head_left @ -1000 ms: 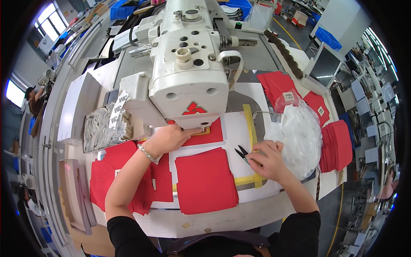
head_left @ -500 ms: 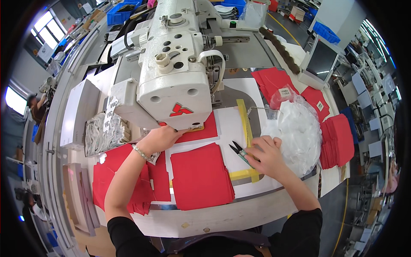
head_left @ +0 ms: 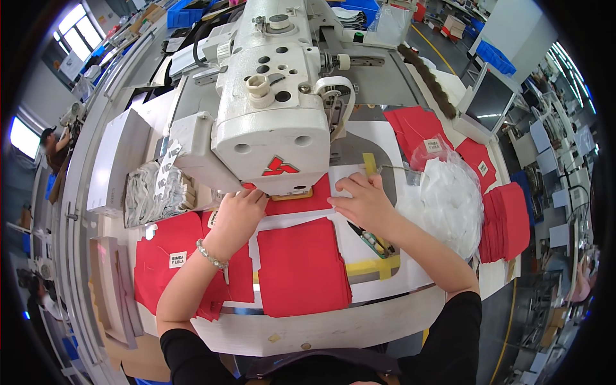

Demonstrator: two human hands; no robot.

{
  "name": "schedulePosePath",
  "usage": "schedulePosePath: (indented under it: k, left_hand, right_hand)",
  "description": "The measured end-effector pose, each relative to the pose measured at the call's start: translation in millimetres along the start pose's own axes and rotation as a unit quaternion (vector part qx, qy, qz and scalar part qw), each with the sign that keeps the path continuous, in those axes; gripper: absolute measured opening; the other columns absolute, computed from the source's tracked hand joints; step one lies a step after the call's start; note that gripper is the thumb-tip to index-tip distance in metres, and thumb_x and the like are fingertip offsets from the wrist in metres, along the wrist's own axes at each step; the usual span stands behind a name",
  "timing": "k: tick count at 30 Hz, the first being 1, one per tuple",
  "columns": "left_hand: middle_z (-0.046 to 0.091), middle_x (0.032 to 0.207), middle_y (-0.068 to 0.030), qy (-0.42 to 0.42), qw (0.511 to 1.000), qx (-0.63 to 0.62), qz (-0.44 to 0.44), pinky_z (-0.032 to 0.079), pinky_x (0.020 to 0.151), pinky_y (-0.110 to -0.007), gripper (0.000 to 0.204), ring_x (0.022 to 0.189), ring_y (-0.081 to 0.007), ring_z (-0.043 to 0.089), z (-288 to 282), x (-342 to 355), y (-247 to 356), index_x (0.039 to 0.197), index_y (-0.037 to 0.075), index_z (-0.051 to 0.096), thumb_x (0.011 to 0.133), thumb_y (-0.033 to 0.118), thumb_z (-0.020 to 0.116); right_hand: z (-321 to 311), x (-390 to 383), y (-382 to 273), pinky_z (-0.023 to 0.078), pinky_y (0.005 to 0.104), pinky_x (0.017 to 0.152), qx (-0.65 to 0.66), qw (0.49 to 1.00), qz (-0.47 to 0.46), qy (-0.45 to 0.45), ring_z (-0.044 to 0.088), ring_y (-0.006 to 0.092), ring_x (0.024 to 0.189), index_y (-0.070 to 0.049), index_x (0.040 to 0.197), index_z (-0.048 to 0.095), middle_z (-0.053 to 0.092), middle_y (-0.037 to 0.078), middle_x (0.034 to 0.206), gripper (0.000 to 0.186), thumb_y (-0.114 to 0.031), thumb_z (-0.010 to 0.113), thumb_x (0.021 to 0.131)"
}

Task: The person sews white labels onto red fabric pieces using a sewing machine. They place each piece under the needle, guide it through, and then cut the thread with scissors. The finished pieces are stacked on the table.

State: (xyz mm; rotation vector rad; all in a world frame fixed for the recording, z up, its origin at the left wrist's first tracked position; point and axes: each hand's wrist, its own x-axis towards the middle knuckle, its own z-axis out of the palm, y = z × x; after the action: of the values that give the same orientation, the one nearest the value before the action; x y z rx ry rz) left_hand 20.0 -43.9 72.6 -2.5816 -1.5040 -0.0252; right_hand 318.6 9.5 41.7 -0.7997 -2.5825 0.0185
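Observation:
A red fabric piece (head_left: 296,205) lies beneath the white head of a sewing machine (head_left: 273,128). My left hand (head_left: 240,218) is closed at its left edge, with the fingertips partly hidden by the machine. At the opposite edge, my right hand (head_left: 364,202) has bent fingers spread apart and thumb touching or close to the fabric. Black-bladed thread snips (head_left: 372,240) lie on the table under my right wrist, out of the hand. In front of the machine sits a neat stack of red pieces (head_left: 301,269). More red pieces with pale labels (head_left: 170,234) lie beneath my left forearm.
White material in a clear bag (head_left: 449,199) stands on the right, beside more red pieces (head_left: 504,221). Yellow tape (head_left: 372,267) marks the work surface. A white box (head_left: 119,160) and bundled pale strips (head_left: 157,192) flank the machine's left. A screen (head_left: 489,96) stands far right.
My right hand has put down the thread snips and moved left and forward to the fabric's right edge. My left hand stays at its left edge. The view has shifted slightly.

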Motion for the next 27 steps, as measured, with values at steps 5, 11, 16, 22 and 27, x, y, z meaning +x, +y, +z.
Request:
schedulePosePath:
  k: [5, 11, 16, 22, 27]
  left_hand:
    - [0.068, 0.107, -0.0052, 0.040, 0.998, -0.043, 0.032, 0.045, 0.094, -0.036, 0.037, 0.102, -0.0210, 0.064, 6, -10, 10, 0.113, 0.006, 0.066, 0.078, 0.015, 0.072]
    - [0.067, 0.102, -0.0056, 0.069, 0.994, -0.045, 0.069, 0.045, 0.095, -0.036, 0.030, 0.100, -0.0184, 0.062, 5, -10, 13, 0.105, 0.003, 0.067, 0.076, 0.006, 0.063]
    - [0.068, 0.105, -0.0062, 0.064, 0.993, -0.023, 0.102, 0.044, 0.098, -0.035, 0.025, 0.101, -0.0177, 0.062, 5, -6, 15, 0.100, 0.005, 0.068, 0.077, 0.006, 0.063]
    - [0.069, 0.115, -0.0087, -0.007, 0.995, -0.031, 0.098, 0.045, 0.101, -0.037, 0.027, 0.107, -0.0197, 0.064, 6, 1, 21, 0.106, 0.005, 0.068, 0.081, 0.009, 0.060]
    - [0.070, 0.106, -0.0134, -0.008, 0.993, -0.107, 0.054, 0.050, 0.091, -0.036, 0.023, 0.096, -0.0218, 0.068, 7, 5, 30, 0.098, 0.002, 0.066, 0.080, 0.016, 0.064]
  right_hand:
    - [-20, -7, 5, 0.029, 0.0404, 0.086, 0.011, 0.999, -0.002, -0.051, 0.050, 0.0166, 0.105, -0.020, 0.089, 0.073, 0.056, -0.004, 0.106, 0.015, -0.023, 0.075, 0.074]
    - [-26, -3, 0, 0.028, 0.0429, 0.088, -0.021, 0.995, 0.007, -0.097, 0.052, 0.0166, 0.107, -0.021, 0.089, 0.074, 0.058, -0.003, 0.109, 0.016, -0.019, 0.076, 0.073]
    - [-24, 5, -1, 0.032, 0.0419, 0.087, -0.036, 0.997, -0.030, -0.067, 0.051, 0.0182, 0.103, -0.014, 0.078, 0.069, 0.056, -0.001, 0.103, 0.006, -0.015, 0.070, 0.072]
    - [-17, 5, 0, 0.033, 0.0411, 0.086, -0.078, 0.993, -0.065, -0.067, 0.053, 0.0163, 0.100, -0.013, 0.074, 0.061, 0.056, -0.001, 0.100, 0.005, -0.013, 0.066, 0.073]
    - [-4, 3, 6, 0.031, 0.0386, 0.083, -0.053, 0.997, -0.052, -0.024, 0.054, 0.0153, 0.095, -0.015, 0.077, 0.060, 0.057, -0.004, 0.096, 0.008, -0.014, 0.067, 0.074]
